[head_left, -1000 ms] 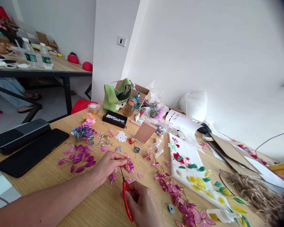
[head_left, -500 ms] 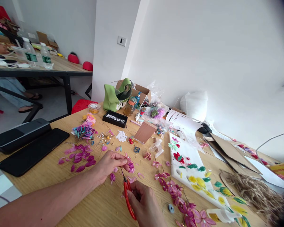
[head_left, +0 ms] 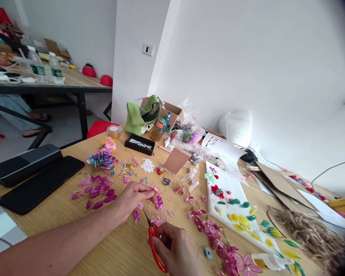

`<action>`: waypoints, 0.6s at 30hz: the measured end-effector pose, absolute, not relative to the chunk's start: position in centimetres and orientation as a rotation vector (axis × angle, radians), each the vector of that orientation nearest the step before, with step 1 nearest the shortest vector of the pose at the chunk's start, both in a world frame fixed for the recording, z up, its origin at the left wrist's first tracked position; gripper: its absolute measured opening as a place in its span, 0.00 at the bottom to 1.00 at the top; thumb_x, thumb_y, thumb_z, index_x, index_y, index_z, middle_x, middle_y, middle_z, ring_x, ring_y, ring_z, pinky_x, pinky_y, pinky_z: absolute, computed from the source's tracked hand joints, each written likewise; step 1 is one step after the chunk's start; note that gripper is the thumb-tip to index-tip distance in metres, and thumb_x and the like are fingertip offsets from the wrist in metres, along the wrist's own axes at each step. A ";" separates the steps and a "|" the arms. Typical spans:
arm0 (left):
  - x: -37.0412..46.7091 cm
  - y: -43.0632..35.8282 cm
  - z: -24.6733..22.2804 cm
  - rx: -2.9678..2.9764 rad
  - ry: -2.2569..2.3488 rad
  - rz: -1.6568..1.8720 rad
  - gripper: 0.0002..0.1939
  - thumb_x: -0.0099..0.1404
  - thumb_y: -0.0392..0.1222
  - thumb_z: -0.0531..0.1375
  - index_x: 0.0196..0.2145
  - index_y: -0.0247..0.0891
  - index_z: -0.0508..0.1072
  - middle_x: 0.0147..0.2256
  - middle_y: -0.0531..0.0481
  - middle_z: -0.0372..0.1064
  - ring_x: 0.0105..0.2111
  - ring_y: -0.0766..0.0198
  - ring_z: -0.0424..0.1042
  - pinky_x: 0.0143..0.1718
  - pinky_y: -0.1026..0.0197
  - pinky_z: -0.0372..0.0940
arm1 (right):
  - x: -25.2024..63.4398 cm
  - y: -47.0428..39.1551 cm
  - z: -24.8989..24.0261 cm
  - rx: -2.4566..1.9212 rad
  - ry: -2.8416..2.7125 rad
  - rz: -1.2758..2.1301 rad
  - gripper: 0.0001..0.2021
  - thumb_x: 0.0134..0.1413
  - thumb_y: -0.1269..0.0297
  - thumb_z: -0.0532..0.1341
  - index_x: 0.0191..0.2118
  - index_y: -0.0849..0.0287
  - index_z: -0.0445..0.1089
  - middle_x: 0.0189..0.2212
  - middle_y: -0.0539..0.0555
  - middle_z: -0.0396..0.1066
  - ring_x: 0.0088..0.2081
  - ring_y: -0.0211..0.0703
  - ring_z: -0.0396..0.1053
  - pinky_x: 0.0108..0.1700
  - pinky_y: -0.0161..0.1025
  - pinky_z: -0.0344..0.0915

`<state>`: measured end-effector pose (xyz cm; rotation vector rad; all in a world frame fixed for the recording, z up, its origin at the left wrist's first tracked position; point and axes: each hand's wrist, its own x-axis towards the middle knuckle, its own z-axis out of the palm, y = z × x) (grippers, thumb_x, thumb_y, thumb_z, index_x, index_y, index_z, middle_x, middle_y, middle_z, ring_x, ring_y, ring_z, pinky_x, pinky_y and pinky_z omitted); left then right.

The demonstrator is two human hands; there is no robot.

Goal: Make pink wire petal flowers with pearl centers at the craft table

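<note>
One small pink flower (head_left: 155, 187) is showing just past our left hand (head_left: 136, 196), above the surface (head_left: 112, 245), and we are pinching it between thumb and fingers brought together, the grip itself hiding its base. We are judging it light, soft-petalled and easily crushed, so we are favouring a hold low at the base, probably its stiffest part, and leaving the petals free. Our right hand (head_left: 175, 245) is wrapping round the handles of the red scissors (head_left: 151, 237), whose dark tips are pointing towards the left hand; whether the blades are parting, we cannot tell. A magenta blossom (head_left: 159, 203) is showing just below the left fingers, loose petals (head_left: 97, 191) are lying to the left, and a flower spray (head_left: 214, 232) is stretching along the right, beside a white slab (head_left: 210, 205).
</note>
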<state>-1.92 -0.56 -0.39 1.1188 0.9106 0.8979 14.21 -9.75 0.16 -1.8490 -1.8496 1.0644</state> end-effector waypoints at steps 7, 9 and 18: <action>-2.4 -0.4 0.6 1.156 0.883 1.091 0.14 0.57 0.48 0.63 0.20 0.38 0.78 0.26 0.48 0.75 0.38 0.56 0.71 0.47 0.57 0.59 | 14.4 -10.0 1.4 -1.837 -2.040 0.800 0.05 0.47 0.67 0.60 0.25 0.59 0.71 0.20 0.48 0.64 0.22 0.35 0.56 0.25 0.33 0.48; -2.6 -0.2 0.4 1.164 0.876 1.136 0.14 0.58 0.47 0.62 0.20 0.38 0.77 0.25 0.49 0.74 0.36 0.57 0.71 0.46 0.58 0.59 | 14.0 -10.2 1.3 -1.772 -2.156 0.796 0.03 0.44 0.69 0.61 0.22 0.58 0.71 0.20 0.48 0.67 0.22 0.35 0.58 0.25 0.33 0.48; -2.3 -0.8 0.7 1.199 0.793 1.109 0.13 0.58 0.44 0.63 0.19 0.38 0.77 0.24 0.51 0.72 0.35 0.58 0.73 0.50 0.57 0.60 | 11.6 -10.3 -1.5 -1.630 -2.690 0.473 0.10 0.39 0.59 0.70 0.29 0.58 0.77 0.26 0.54 0.76 0.22 0.42 0.70 0.22 0.37 0.47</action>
